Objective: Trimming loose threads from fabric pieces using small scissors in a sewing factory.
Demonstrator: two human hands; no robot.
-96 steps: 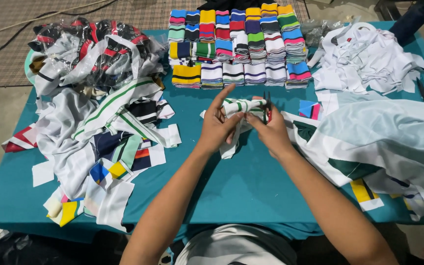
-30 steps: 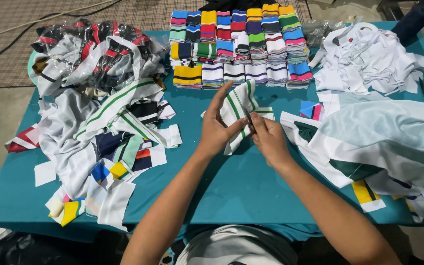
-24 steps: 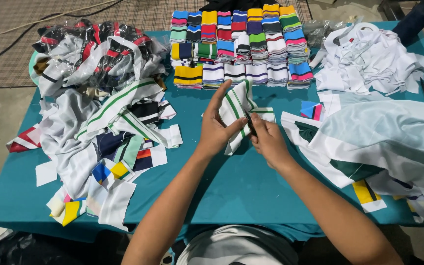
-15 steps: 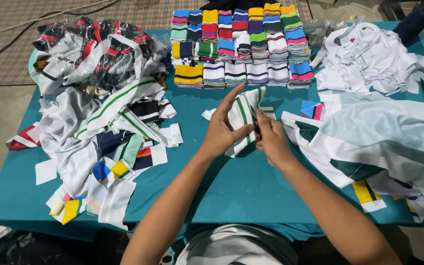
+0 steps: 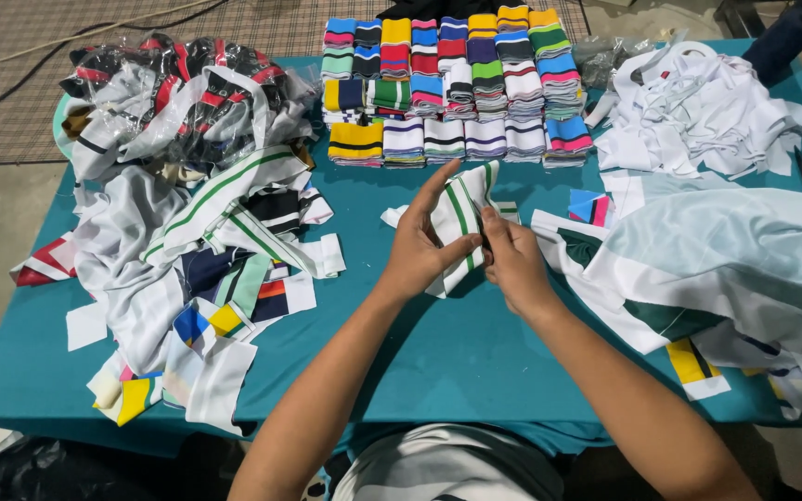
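Both hands meet over the middle of the teal table [image 5: 475,362], working one white knit strip with green stripes [image 5: 461,218]. The left hand [image 5: 424,250] has its thumb and fingers closed on the strip from the nine o'clock side, index finger stretched up along its edge, seemingly to keep the piece flat and upright. The right hand [image 5: 512,264] pinches the same strip from three o'clock, fingers together on its edge, which looks like a grip for folding or squaring it. So the strip is lifted just above the cloth, between the two hands. At twelve o'clock sit folded striped bands in neat stacks [image 5: 457,88], laid in roughly three rows; I cannot count them exactly, but there are well over a dozen, sorted by colour. At nine o'clock lies one loose heap of mixed strips [image 5: 197,241], partly in clear plastic. At two o'clock is one pile of white scraps [image 5: 698,116], and at three o'clock one large pale garment piece [image 5: 744,260].
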